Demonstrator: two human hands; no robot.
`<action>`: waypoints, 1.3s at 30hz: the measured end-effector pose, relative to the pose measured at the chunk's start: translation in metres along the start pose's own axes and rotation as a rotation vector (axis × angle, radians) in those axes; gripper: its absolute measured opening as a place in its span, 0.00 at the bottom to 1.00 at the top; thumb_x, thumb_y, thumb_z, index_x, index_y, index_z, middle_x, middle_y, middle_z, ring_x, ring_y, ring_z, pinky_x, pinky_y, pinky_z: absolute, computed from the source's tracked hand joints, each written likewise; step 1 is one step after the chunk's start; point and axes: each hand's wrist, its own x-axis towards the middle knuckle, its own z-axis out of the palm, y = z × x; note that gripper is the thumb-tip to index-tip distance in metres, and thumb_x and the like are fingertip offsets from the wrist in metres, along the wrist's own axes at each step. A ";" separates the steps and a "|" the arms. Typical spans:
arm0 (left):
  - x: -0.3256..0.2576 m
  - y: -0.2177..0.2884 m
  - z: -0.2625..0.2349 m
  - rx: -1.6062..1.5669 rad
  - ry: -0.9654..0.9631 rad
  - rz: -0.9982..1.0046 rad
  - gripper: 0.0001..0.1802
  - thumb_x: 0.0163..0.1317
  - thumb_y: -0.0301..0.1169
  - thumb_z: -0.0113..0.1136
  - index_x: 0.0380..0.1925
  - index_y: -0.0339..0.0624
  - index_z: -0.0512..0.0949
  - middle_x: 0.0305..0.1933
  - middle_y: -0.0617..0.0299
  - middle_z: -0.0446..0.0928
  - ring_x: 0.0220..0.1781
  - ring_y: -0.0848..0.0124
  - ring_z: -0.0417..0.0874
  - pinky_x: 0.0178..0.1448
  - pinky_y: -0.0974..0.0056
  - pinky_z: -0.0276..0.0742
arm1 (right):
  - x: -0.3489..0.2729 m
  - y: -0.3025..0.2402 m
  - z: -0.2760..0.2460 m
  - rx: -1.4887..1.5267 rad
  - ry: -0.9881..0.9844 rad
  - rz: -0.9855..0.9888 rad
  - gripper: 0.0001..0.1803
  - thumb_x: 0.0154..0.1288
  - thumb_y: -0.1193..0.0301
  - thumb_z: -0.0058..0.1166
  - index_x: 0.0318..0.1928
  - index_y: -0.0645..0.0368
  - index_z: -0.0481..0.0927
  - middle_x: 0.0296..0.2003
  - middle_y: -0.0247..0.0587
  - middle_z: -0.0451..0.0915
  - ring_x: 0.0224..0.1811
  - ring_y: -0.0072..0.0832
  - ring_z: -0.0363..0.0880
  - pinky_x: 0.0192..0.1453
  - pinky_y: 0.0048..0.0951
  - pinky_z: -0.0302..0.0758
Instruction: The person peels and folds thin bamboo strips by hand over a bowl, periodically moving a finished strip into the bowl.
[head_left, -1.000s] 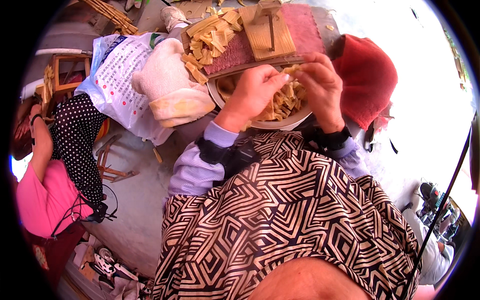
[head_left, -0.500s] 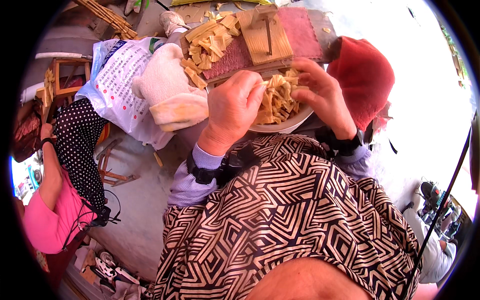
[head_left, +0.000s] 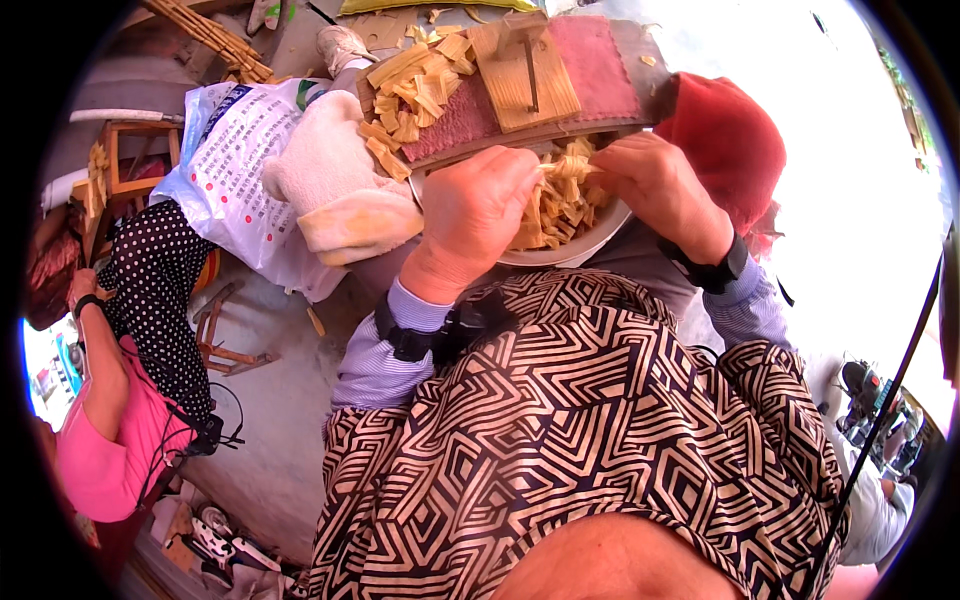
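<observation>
The left hand [head_left: 475, 215] is curled into a loose fist over the near-left rim of the one white bowl [head_left: 560, 252], pinching a thin pale strip [head_left: 552, 168] whose long axis runs left to right toward the right hand [head_left: 655, 185]. The right hand's fingers close on the strip's other end — both hands meet above the heap of strips [head_left: 560, 200], too many to count. Just beyond lies one board [head_left: 530, 85] with a second, looser pile [head_left: 410, 95]; one person in pink [head_left: 110, 420] sits far left.

Matt pale wooden strips [head_left: 560, 200] fill a smooth white bowl [head_left: 590, 243].
</observation>
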 end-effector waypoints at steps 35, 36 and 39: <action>0.050 -0.069 0.011 -0.477 -0.021 -0.459 0.10 0.63 0.31 0.57 0.36 0.33 0.78 0.25 0.58 0.79 0.28 0.76 0.76 0.34 0.67 0.72 | 0.069 0.038 0.014 0.383 0.209 0.432 0.05 0.63 0.76 0.55 0.37 0.65 0.80 0.23 0.28 0.75 0.24 0.14 0.71 0.28 0.18 0.69; 0.051 -0.074 0.014 -0.457 -0.020 -0.461 0.10 0.62 0.31 0.57 0.35 0.34 0.79 0.25 0.57 0.79 0.28 0.73 0.78 0.34 0.66 0.73 | 0.069 0.041 0.018 0.375 0.218 0.433 0.05 0.63 0.77 0.55 0.38 0.65 0.80 0.23 0.29 0.76 0.24 0.15 0.71 0.28 0.19 0.69; 0.054 -0.079 0.025 -0.242 0.008 -0.381 0.09 0.61 0.32 0.57 0.34 0.37 0.79 0.26 0.51 0.80 0.29 0.61 0.81 0.35 0.60 0.75 | 0.069 0.052 0.032 0.172 0.259 0.216 0.06 0.61 0.77 0.54 0.38 0.65 0.80 0.22 0.34 0.77 0.24 0.20 0.73 0.29 0.23 0.71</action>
